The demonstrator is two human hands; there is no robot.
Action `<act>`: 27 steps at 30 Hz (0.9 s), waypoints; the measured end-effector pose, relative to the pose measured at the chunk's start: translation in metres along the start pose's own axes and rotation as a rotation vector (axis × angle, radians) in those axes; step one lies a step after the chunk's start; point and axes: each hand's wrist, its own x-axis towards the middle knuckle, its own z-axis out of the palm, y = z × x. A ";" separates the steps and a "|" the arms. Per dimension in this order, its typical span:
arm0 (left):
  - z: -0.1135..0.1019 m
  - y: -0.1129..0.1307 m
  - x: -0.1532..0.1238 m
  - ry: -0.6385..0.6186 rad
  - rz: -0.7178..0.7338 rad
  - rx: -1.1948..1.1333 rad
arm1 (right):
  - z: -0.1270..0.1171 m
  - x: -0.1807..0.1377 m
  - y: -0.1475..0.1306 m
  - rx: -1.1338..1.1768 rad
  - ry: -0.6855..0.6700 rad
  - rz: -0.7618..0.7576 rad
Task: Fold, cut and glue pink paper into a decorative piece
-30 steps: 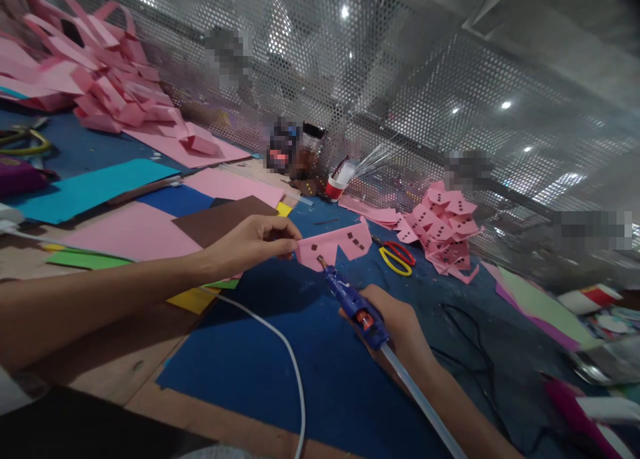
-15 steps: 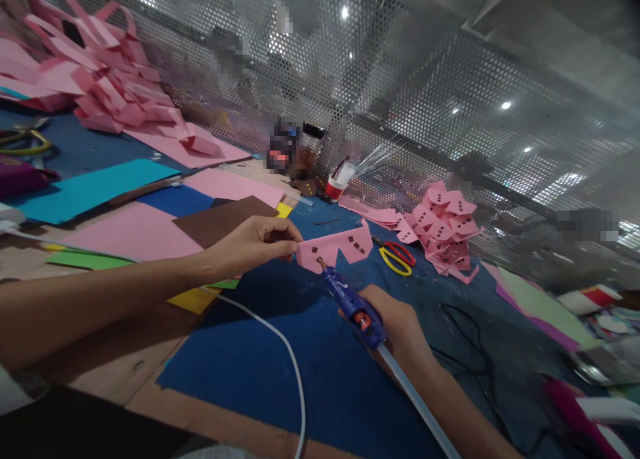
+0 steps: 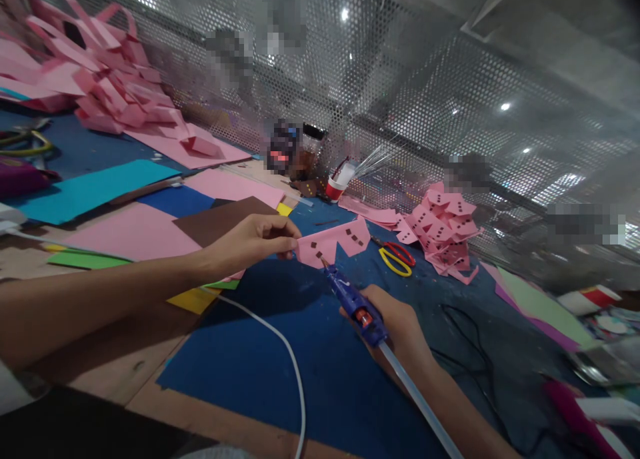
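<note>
My left hand (image 3: 265, 238) pinches the left end of a pink paper cutout (image 3: 330, 239), which has a notched lower edge and several small brown squares on it. The cutout is held above the blue table surface. My right hand (image 3: 400, 319) is wrapped round a blue glue gun (image 3: 353, 299), whose tip is at the cutout's lower edge near one brown square; I cannot tell if it touches. A long clear glue stick (image 3: 417, 396) extends from the gun's rear.
Scissors (image 3: 397, 259) with red and yellow handles lie beyond the cutout. Behind them is a pile of pink cutouts (image 3: 443, 226). A white cable (image 3: 287, 346) crosses the front, and a black cord (image 3: 473, 339) lies right. Pink strips (image 3: 115, 79) are heaped at left, before a perforated metal screen (image 3: 400, 79).
The pink cutout has tilted slightly, so its face shows more fully. The glue gun's tip has shifted slightly right, toward the cutout's lower edge.
</note>
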 end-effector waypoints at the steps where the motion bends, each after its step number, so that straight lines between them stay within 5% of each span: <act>1: 0.000 0.000 0.000 -0.001 -0.003 -0.004 | 0.001 0.000 0.000 -0.001 0.007 0.004; 27: 0.000 0.001 0.000 -0.078 -0.043 -0.141 | 0.008 0.001 0.004 0.024 0.062 0.022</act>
